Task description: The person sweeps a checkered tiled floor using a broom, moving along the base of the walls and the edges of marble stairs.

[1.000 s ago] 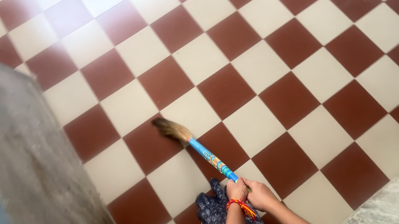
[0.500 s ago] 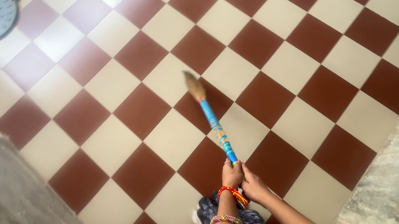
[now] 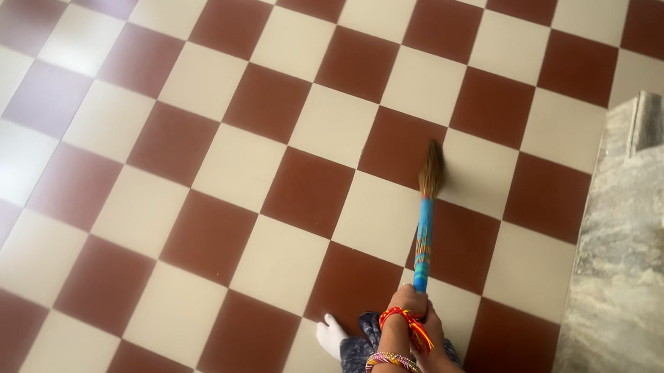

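Head view shows left hand [image 3: 405,303] and right hand [image 3: 429,327] clenched on the broom [image 3: 425,221] beside the stone step [image 3: 657,255]; sweeping well likely needs low, light strokes.

the right hand [image 3: 430,329] sits mostly hidden behind the left hand [image 3: 406,303] — both forearms cut off at the bottom edge; broom [image 3: 425,217] bristles blurred.

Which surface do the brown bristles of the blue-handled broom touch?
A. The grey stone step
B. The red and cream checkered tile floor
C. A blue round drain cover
B: the bristles of the blue-handled broom rest on the checkered tile floor, apart from the grey stone step.
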